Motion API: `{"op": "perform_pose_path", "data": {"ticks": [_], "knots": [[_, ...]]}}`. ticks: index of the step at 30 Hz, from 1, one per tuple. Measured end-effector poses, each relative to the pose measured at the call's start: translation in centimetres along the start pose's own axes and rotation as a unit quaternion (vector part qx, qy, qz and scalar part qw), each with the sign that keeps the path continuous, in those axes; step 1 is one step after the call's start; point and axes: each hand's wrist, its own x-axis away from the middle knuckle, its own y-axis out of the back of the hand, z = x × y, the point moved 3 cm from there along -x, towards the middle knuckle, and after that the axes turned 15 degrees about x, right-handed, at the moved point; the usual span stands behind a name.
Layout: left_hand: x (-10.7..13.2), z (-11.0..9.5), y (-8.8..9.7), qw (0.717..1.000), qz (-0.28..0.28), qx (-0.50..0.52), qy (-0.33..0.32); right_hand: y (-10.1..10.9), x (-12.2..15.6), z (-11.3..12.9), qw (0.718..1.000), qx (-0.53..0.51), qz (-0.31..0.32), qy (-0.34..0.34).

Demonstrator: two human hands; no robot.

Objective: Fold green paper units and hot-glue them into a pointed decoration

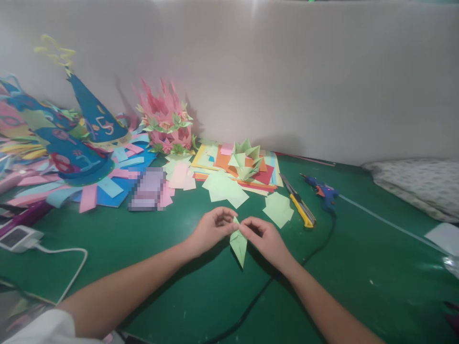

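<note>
Both hands meet over a folded piece of light green paper [239, 248], long and pointed, its lower tip toward me. My left hand [215, 228] pinches its upper left side between thumb and fingers. From the other side my right hand [263, 236] pinches the upper right edge, thumb and forefinger closed on it. The fingertips hide part of the paper's top. Just beyond the hands lie loose light green paper squares [224, 188], with another small stack of green squares [278, 210] nearer my right hand.
Folded green paper pieces [245, 162] sit on coloured sheets [206, 155]. A yellow utility knife [303, 210] and a blue glue gun [321, 187] with its cord lie at right. Left are a pink paper crown [167, 114], blue cone hats [95, 112], a blurred phone-like object [147, 188] and a white charger [19, 239].
</note>
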Motion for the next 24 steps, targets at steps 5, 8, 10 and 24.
{"op": "perform_pose_path", "data": {"ticks": [5, 8, 10, 24], "knots": [[0.0, 0.2, 0.3, 0.999, -0.015, 0.008, -0.04, -0.2, 0.0, -0.3, 1.0, -0.012, 0.009, -0.021], [0.4, 0.1, 0.3, 0.997, -0.015, -0.048, -0.052, -0.2, 0.1, -0.4, 1.0, -0.008, 0.015, -0.026], [0.7, 0.0, 0.3, 0.996, -0.015, -0.071, -0.048, -0.1, 0.1, -0.3, 1.0, -0.001, 0.014, -0.025], [1.0, 0.1, 0.3, 0.999, 0.004, -0.03, -0.026, 0.0, -0.1, -0.5, 0.994, -0.093, 0.037, -0.034]]}}
